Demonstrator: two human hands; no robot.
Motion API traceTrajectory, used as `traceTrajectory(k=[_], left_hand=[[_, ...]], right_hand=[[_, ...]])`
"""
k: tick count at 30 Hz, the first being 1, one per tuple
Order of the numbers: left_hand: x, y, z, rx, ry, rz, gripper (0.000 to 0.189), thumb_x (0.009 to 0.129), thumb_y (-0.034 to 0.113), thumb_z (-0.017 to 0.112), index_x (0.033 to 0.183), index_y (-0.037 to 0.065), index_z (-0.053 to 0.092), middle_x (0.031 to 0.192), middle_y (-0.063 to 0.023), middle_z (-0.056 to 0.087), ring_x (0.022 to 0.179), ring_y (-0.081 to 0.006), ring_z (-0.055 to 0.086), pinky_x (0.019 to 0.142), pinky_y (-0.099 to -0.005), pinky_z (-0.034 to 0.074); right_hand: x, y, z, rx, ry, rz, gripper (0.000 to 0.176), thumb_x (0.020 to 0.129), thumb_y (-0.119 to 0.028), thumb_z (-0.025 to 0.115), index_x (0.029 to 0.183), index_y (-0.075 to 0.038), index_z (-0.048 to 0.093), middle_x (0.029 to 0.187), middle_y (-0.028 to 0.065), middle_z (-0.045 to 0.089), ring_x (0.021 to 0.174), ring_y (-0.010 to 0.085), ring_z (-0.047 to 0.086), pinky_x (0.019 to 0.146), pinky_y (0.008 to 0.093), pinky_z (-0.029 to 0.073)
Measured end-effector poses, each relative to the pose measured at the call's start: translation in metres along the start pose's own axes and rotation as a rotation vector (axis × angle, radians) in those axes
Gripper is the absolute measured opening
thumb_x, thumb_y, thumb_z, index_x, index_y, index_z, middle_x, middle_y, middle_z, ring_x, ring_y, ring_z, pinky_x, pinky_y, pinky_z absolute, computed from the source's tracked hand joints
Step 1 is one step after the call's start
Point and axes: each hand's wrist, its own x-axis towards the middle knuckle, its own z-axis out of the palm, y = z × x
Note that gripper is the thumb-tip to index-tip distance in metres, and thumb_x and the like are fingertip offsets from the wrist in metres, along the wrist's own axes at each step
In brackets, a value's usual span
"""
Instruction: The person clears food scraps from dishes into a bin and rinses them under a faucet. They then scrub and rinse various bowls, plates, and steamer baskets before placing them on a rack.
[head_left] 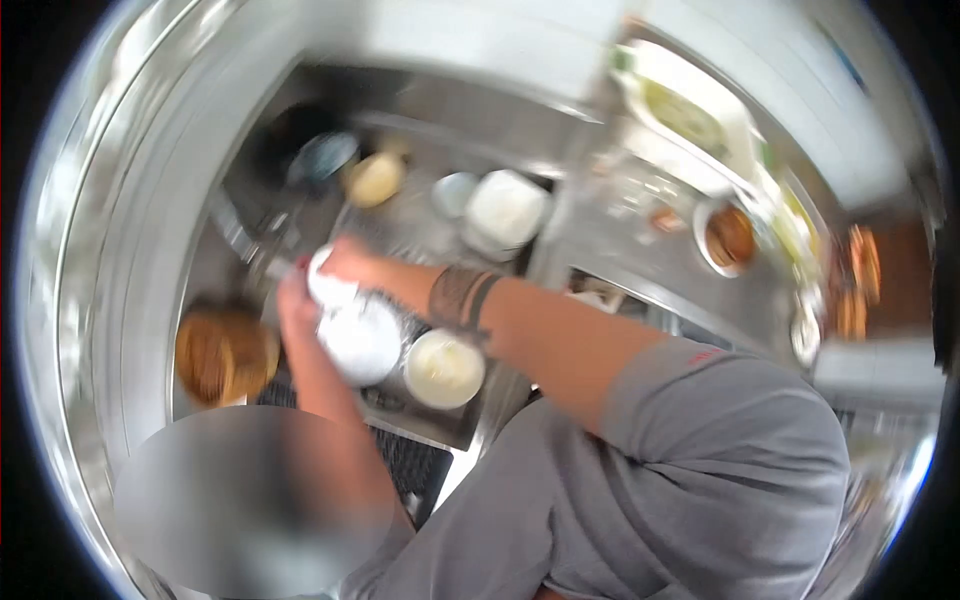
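1. The whole view is smeared and bent towards its rim, so fine detail is lost. A soft grey patch hides the lower left, covering part of the left forearm.
2. The right hand point(350, 262) has its fingers curled down over a small white piece point(328, 288). I cannot tell whether that piece is a dish or a cloth.
3. The left hand point(295, 305) presses against the same white piece from the other side. Its fingers are too blurred to tell how far they close.
4. The white piece sits over the near part of the sink point(470, 115), just above a white bowl point(362, 345) that touches both hands. What the bowl holds cannot be made out.
5. Just beside it stands a second bowl point(443, 368) with a pale, creamy filling.
6. At the sink's left edge is a brown round basket point(225, 355). Its contents are unclear.
7. Along the far wall of the sink lie a dark bowl point(325, 155), a tan bowl point(375, 178), a small pale bowl point(455, 193) and a white square container point(505, 210).
8. To the right of the sink, the table point(620, 240) carries a white bowl of something brown point(730, 237). A tray point(690, 120) stands at the table's far edge, and the things past them are cut off by the rim.
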Motion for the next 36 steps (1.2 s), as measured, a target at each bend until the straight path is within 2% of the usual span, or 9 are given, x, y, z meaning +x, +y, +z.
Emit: traceTrajectory(k=[3, 8, 10, 12, 14, 21, 28, 33, 36], left_hand=[[0.014, 0.009, -0.006, 0.418, 0.231, 0.372, 0.020, 0.101, 0.013, 0.054, 0.115, 0.003, 0.065, 0.100, -0.0098, 0.071, 0.083, -0.0188, 0.066, 0.072, -0.0333, 0.055], [-0.006, 0.008, -0.019, 1.435, 0.421, 0.559, 0.044, 0.097, 0.036, 0.059, 0.105, -0.007, 0.067, 0.101, -0.0301, 0.069, 0.089, -0.0422, 0.069, 0.081, -0.0515, 0.053], [0.017, -0.011, -0.055, 1.379, 0.111, 0.348, 0.043, 0.097, 0.036, 0.060, 0.099, -0.005, 0.070, 0.094, -0.0280, 0.071, 0.087, -0.0418, 0.070, 0.081, -0.0499, 0.054], [0.027, -0.032, -0.078, 1.920, -0.562, 1.099, 0.040, 0.097, 0.034, 0.062, 0.095, -0.005, 0.070, 0.080, -0.0240, 0.070, 0.078, -0.0319, 0.070, 0.076, -0.0453, 0.055], [-0.030, -0.044, -0.005, 1.427, -0.255, -0.080, 0.034, 0.097, 0.028, 0.062, 0.093, -0.004, 0.070, 0.075, -0.0177, 0.069, 0.072, -0.0227, 0.068, 0.071, -0.0402, 0.054], [-0.161, -0.083, 0.274, 1.484, -0.395, 0.529, 0.029, 0.099, 0.024, 0.064, 0.105, -0.004, 0.069, 0.082, -0.0112, 0.072, 0.077, -0.0175, 0.068, 0.071, -0.0336, 0.054], [-0.291, -0.219, 0.562, 0.930, -0.813, 0.066, 0.030, 0.102, 0.023, 0.064, 0.119, -0.002, 0.064, 0.087, -0.0075, 0.068, 0.079, -0.0132, 0.067, 0.073, -0.0282, 0.055], [-0.322, -0.306, 0.714, 0.741, -0.578, -0.263, 0.061, 0.097, 0.032, 0.070, 0.138, -0.005, 0.042, 0.090, -0.0174, 0.070, 0.068, -0.0236, 0.072, 0.059, -0.0338, 0.060], [-0.306, -0.337, 0.753, 0.671, -0.497, -0.274, 0.060, 0.097, 0.022, 0.066, 0.141, -0.005, 0.036, 0.092, -0.0208, 0.069, 0.069, -0.0264, 0.073, 0.059, -0.0353, 0.062]], right_hand=[[-0.048, 0.005, -0.075, -0.348, -0.007, -0.149, 0.046, 0.075, -0.020, 0.074, 0.113, 0.004, 0.065, 0.109, 0.0270, 0.069, 0.107, 0.0407, 0.066, 0.093, 0.0485, 0.052], [-0.188, 0.019, -0.293, -0.385, 0.039, -0.338, 0.034, 0.080, -0.022, 0.074, 0.109, -0.006, 0.065, 0.098, 0.0206, 0.070, 0.096, 0.0381, 0.068, 0.084, 0.0472, 0.052], [-0.252, 0.034, -0.377, -0.433, 0.206, -0.354, 0.031, 0.086, -0.026, 0.073, 0.111, -0.009, 0.067, 0.099, 0.0158, 0.071, 0.098, 0.0368, 0.067, 0.086, 0.0470, 0.052], [-0.316, 0.068, -0.458, -0.571, 0.510, -0.298, 0.038, 0.085, -0.028, 0.076, 0.117, -0.010, 0.068, 0.112, 0.0115, 0.070, 0.109, 0.0340, 0.064, 0.095, 0.0460, 0.050], [-0.382, 0.098, -0.541, -0.681, 0.771, -0.367, 0.032, 0.082, -0.021, 0.079, 0.110, -0.007, 0.072, 0.111, 0.0133, 0.068, 0.110, 0.0345, 0.062, 0.096, 0.0440, 0.050], [-0.542, 0.255, -0.812, -1.008, 1.450, -0.005, 0.033, 0.078, -0.009, 0.071, 0.111, -0.007, 0.070, 0.106, 0.0199, 0.070, 0.104, 0.0382, 0.064, 0.094, 0.0473, 0.050], [-0.610, 0.367, -0.988, -1.249, 1.371, 0.404, 0.028, 0.082, -0.013, 0.061, 0.107, -0.009, 0.070, 0.098, 0.0204, 0.070, 0.101, 0.0394, 0.065, 0.088, 0.0506, 0.051], [-0.612, 0.414, -1.028, -1.103, 1.197, 0.697, 0.029, 0.086, -0.018, 0.061, 0.111, -0.006, 0.072, 0.107, 0.0218, 0.071, 0.106, 0.0389, 0.065, 0.092, 0.0478, 0.049], [-0.597, 0.406, -0.994, -1.090, 1.448, 0.129, 0.032, 0.089, -0.023, 0.063, 0.112, -0.003, 0.072, 0.106, 0.0211, 0.072, 0.105, 0.0376, 0.066, 0.093, 0.0472, 0.048]])
